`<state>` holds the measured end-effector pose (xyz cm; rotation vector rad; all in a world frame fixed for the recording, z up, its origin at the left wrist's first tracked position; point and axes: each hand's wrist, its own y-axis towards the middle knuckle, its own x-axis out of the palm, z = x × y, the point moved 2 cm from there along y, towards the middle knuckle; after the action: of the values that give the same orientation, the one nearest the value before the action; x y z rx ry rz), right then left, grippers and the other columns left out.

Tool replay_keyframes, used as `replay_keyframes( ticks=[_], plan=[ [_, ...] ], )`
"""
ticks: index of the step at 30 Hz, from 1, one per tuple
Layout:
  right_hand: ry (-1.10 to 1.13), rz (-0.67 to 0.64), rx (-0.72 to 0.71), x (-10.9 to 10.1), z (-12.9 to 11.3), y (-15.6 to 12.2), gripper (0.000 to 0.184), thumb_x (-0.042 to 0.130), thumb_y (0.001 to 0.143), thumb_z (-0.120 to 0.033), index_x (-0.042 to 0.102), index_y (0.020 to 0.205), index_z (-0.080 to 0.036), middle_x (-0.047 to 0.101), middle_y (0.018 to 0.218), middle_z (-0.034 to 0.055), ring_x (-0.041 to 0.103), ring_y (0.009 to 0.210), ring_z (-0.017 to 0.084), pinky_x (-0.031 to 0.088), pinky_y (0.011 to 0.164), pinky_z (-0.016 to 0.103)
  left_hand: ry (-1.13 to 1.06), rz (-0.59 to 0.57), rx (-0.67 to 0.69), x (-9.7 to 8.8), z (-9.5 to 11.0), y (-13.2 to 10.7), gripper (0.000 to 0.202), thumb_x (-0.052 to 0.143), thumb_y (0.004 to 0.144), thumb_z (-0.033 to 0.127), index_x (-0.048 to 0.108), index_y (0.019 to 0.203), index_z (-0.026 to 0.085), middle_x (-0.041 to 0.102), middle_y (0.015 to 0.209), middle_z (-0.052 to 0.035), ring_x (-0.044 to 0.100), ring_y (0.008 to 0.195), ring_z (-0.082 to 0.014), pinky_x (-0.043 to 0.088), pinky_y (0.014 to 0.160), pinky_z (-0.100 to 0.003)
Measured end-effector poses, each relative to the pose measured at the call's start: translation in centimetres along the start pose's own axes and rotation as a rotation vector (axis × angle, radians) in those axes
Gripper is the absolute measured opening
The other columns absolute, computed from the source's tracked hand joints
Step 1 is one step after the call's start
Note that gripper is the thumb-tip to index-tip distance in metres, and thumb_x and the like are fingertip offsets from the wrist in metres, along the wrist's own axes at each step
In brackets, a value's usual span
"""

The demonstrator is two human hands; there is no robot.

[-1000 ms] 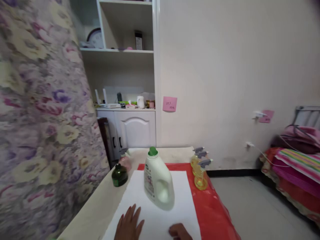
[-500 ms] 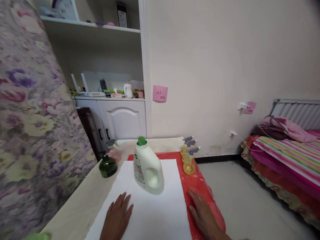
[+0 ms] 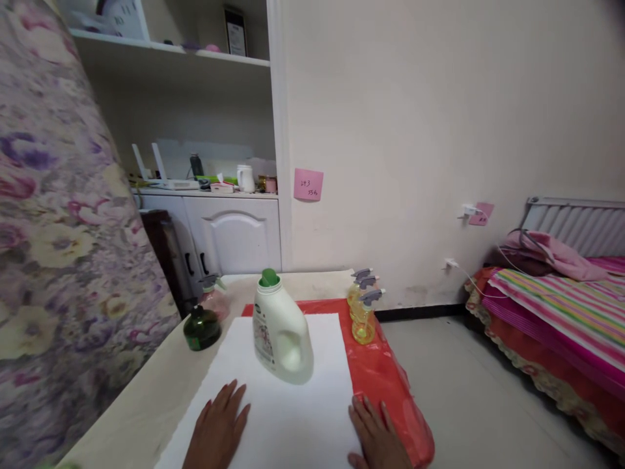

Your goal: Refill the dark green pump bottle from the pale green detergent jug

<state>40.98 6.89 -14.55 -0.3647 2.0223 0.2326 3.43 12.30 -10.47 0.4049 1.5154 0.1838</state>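
Observation:
A pale green detergent jug (image 3: 282, 335) with a green spout at its uncapped-looking mouth stands upright on a white sheet (image 3: 293, 417). My left hand (image 3: 218, 423) lies flat on the sheet's left part, fingers spread, nearer to me than the jug. At the sheet's right edge, my right hand (image 3: 377, 431) rests palm down with its fingers apart, partly over a red plastic cover (image 3: 385, 384). Neither hand touches the jug or holds anything. The jug's handle side faces right, its printed label left.
Several spray bottles with yellow liquid (image 3: 363, 326) stand at the back right. A dark green pump bottle (image 3: 202, 327) and a pink spray bottle (image 3: 215, 299) are at the left. A floral curtain (image 3: 73, 260) hangs beside the table; a bed (image 3: 561, 306) is at far right.
My right hand has moved left from the red cover to the sheet's edge, its fingers now spread wider. The view has shifted slightly; the jug stays standing in place.

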Motion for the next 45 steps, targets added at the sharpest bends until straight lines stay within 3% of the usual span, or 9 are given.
replay_keyframes(
  ticks=[4, 8, 12, 15, 30, 39, 45],
  plan=[
    [-0.005, 0.080, 0.008, -0.7, -0.8, 0.2, 0.067, 0.057, 0.085, -0.039, 0.033, 0.146, -0.023, 0.031, 0.156, 0.0084, 0.027, 0.145, 0.032, 0.025, 0.119, 0.057, 0.025, -0.028, -0.010, -0.2, 0.1, 0.0, 0.050, 0.038, 0.090, 0.037, 0.060, 0.131, 0.018, 0.058, 0.143, -0.0117, 0.052, 0.133, -0.0291, 0.040, 0.109, -0.050],
    [0.009, 0.182, 0.006, -0.9, -3.8, 2.2, 0.066, 0.044, 0.091, -0.049, 0.030, 0.148, -0.019, 0.027, 0.158, 0.0088, 0.026, 0.146, 0.028, 0.029, 0.120, 0.048, 0.024, -0.005, -0.001, -0.2, 0.1, -0.1, 0.050, 0.040, 0.090, 0.038, 0.060, 0.131, 0.018, 0.057, 0.143, -0.0119, 0.051, 0.133, -0.0298, 0.041, 0.109, -0.051],
    [0.021, 0.191, -0.009, 0.2, -7.1, 4.6, 0.070, 0.042, 0.090, -0.055, 0.030, 0.148, -0.017, 0.026, 0.159, 0.0085, 0.024, 0.147, 0.027, 0.028, 0.121, 0.045, 0.016, 0.002, -0.022, -0.1, 0.2, -0.1, 0.049, 0.041, 0.089, 0.037, 0.061, 0.130, 0.018, 0.058, 0.142, -0.0119, 0.052, 0.132, -0.0301, 0.041, 0.108, -0.052],
    [-0.006, 0.152, -0.029, 1.1, -8.0, 5.2, 0.071, 0.045, 0.089, -0.053, 0.029, 0.148, -0.016, 0.026, 0.159, 0.0091, 0.023, 0.147, 0.028, 0.026, 0.122, 0.045, 0.016, -0.015, -0.035, -0.2, 0.3, -0.1, 0.049, 0.041, 0.090, 0.038, 0.061, 0.129, 0.019, 0.058, 0.142, -0.0117, 0.053, 0.132, -0.0296, 0.042, 0.108, -0.051],
    [-0.079, 0.095, 0.045, 1.1, -5.7, 3.5, 0.077, 0.042, 0.086, -0.060, 0.027, 0.148, -0.017, 0.021, 0.159, 0.0096, 0.020, 0.147, 0.030, 0.023, 0.120, 0.055, -0.008, 0.020, -0.033, -0.1, 0.2, -0.7, 0.046, 0.043, 0.091, 0.038, 0.061, 0.129, 0.020, 0.059, 0.142, -0.0121, 0.052, 0.132, -0.0291, 0.041, 0.109, -0.050],
    [-0.173, -0.047, 0.113, -1.3, -7.1, 2.6, 0.079, 0.046, 0.085, -0.054, 0.026, 0.147, -0.009, 0.019, 0.158, 0.0137, 0.020, 0.147, 0.032, 0.021, 0.120, 0.056, -0.071, 0.037, -0.046, -0.4, 0.3, -0.9, 0.045, 0.045, 0.091, 0.037, 0.061, 0.129, 0.020, 0.059, 0.142, -0.0130, 0.052, 0.132, -0.0316, 0.039, 0.110, -0.052],
    [-0.167, 0.026, 0.116, -0.7, -5.8, 1.8, 0.084, 0.045, 0.084, -0.061, 0.028, 0.147, -0.008, 0.021, 0.157, 0.0159, 0.023, 0.146, 0.034, 0.025, 0.119, 0.056, -0.026, 0.013, -0.035, -0.1, 0.3, -0.7, 0.046, 0.043, 0.092, 0.037, 0.060, 0.130, 0.019, 0.058, 0.142, -0.0133, 0.051, 0.132, -0.0306, 0.040, 0.109, -0.051]
  ],
)
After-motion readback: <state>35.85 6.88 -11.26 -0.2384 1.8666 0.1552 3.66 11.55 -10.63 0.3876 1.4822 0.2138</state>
